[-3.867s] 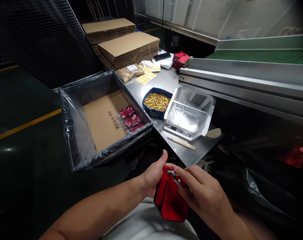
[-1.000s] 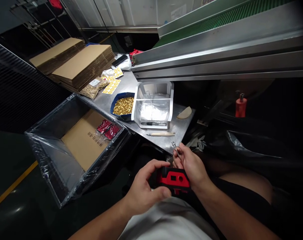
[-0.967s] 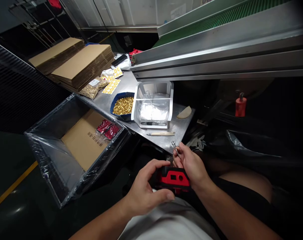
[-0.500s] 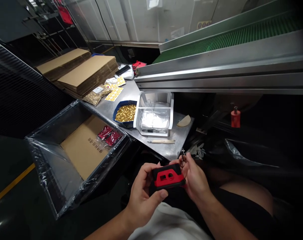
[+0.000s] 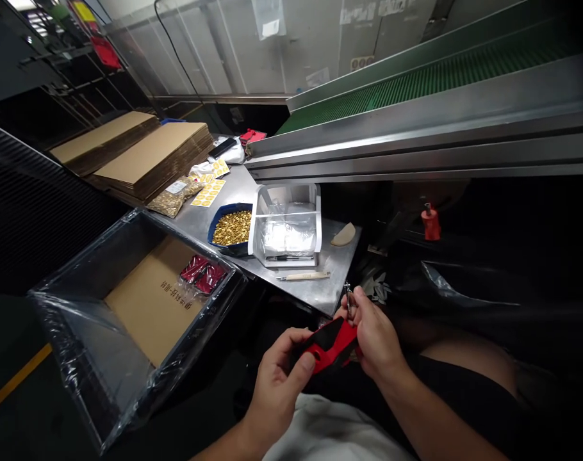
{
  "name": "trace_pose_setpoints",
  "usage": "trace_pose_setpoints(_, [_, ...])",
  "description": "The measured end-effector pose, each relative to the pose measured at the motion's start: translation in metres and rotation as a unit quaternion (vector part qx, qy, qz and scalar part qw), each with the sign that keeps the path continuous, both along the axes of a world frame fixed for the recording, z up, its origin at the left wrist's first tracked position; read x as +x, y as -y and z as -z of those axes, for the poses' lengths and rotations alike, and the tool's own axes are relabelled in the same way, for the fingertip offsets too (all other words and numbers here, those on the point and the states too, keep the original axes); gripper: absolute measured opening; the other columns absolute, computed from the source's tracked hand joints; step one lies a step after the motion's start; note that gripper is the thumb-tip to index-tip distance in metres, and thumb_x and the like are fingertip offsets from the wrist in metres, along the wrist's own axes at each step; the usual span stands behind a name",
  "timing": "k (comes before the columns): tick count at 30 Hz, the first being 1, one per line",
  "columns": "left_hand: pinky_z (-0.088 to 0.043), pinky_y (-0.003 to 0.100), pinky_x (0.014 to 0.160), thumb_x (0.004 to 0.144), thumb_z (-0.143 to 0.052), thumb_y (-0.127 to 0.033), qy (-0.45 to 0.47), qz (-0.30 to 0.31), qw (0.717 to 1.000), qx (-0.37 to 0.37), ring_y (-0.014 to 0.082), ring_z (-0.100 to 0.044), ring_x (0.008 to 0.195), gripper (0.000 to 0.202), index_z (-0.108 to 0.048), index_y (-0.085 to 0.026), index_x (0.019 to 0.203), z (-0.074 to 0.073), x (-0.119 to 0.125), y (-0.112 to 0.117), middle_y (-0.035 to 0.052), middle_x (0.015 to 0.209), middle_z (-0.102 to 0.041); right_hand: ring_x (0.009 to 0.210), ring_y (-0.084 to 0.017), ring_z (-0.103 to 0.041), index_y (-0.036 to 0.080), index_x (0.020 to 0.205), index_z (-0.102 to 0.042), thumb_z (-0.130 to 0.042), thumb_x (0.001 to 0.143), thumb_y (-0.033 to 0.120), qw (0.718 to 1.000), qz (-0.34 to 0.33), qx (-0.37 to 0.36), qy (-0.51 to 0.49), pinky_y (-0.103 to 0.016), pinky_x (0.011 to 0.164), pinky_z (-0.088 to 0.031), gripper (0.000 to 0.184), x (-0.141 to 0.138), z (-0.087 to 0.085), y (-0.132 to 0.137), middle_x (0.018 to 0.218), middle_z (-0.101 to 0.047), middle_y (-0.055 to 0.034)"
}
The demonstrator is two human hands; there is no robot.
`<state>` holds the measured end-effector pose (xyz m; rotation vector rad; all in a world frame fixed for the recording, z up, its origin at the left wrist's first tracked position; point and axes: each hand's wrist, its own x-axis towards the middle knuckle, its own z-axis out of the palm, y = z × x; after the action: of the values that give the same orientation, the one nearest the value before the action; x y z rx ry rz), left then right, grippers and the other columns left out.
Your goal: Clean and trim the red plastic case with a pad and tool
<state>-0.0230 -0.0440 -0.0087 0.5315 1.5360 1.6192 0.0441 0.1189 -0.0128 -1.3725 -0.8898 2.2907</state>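
A red and black housing (image 5: 334, 351) is held low in front of me, tilted, with an opening in its red face. My left hand (image 5: 278, 381) is closed on its left end, thumb across the front. At the other end, my right hand (image 5: 378, 339) is closed with its fingers against the red edge. A small shiny metal tool (image 5: 348, 299) sticks up from the right fingers; its exact kind is unclear. What lies behind the housing is hidden.
A metal table (image 5: 238, 182) carries a clear-fronted bin of plastic bags (image 5: 286, 237), a blue tray of brass pieces (image 5: 231, 228), a cutter (image 5: 305, 276) and cardboard stacks (image 5: 152, 153). Left stands a plastic-lined box (image 5: 75, 365) with red-black bagged items. A green conveyor (image 5: 392, 93) slopes behind.
The housing has turned, its right end rising and its front twisting away. Both hands still hold it, and the left thumb now presses on the front. The camera view has shifted slightly.
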Motion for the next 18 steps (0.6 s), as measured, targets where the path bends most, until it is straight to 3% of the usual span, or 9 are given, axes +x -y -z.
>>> trace_pose_setpoints(6, [-0.041, 0.025, 0.073, 0.092, -0.063, -0.052, -0.035, -0.019, 0.997, -0.068, 0.0155, -0.048, 0.081, 0.037, -0.061, -0.015, 0.097, -0.016, 0.007, -0.012, 0.0038, 0.087, -0.056, 0.051, -0.007, -0.047, 0.013, 0.092, -0.053, -0.057, 0.077, 0.068, 0.999, 0.001, 0.026, 0.033, -0.016, 0.044, -0.038, 0.058, -0.002, 0.014, 0.007, 0.066, -0.053, -0.0024])
trace_pose_setpoints(12, [-0.035, 0.024, 0.064, 0.095, -0.056, -0.056, -0.014, -0.019, 0.995, -0.097, 0.013, -0.041, 0.07, 0.043, -0.06, -0.014, 0.086, -0.016, 0.007, -0.016, 0.0014, 0.075, -0.05, 0.049, -0.006, -0.046, 0.012, 0.091, -0.052, -0.055, 0.083, 0.06, 0.998, 0.011, -0.055, 0.037, -0.015, 0.044, -0.036, 0.049, -0.002, 0.022, 0.007, 0.064, -0.05, -0.0016])
trace_pose_setpoints(18, [-0.039, 0.025, 0.069, 0.097, -0.052, -0.054, 0.017, -0.008, 0.996, -0.088, 0.0146, -0.047, 0.075, 0.043, -0.064, -0.014, 0.091, -0.019, 0.004, -0.019, 0.0047, 0.083, -0.058, 0.047, -0.005, -0.044, 0.012, 0.091, -0.049, -0.052, 0.086, 0.055, 0.995, -0.016, -0.093, 0.033, -0.015, 0.044, -0.035, 0.043, -0.001, 0.033, 0.007, 0.063, -0.049, -0.0012])
